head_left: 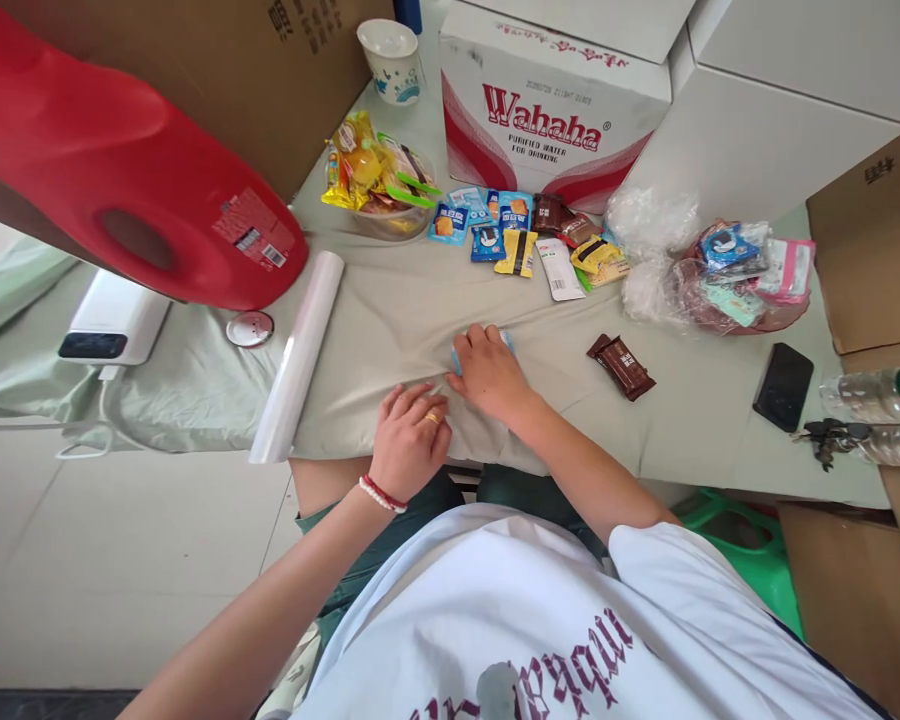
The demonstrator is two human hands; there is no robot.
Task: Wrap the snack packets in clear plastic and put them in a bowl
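Note:
My right hand [489,372] rests on the cloth-covered table [390,320] with its fingers curled over a small light-blue snack packet [456,358], mostly hidden under the hand. My left hand [411,440], with a ring and a bead bracelet, lies flat with fingers spread on the cloth near the table's front edge, just left of the right hand. A brown chocolate bar packet [621,365] lies to the right. A roll of clear plastic bags [298,355] lies to the left.
Several snack packets [510,235] are scattered at the back, beside a clear bowl of snacks [379,185], a paper cup [392,60] and a Wahaha carton [547,110]. Plastic bags of snacks [720,275], a phone [784,385], keys and bottles lie right. A red jug [120,170] looms left.

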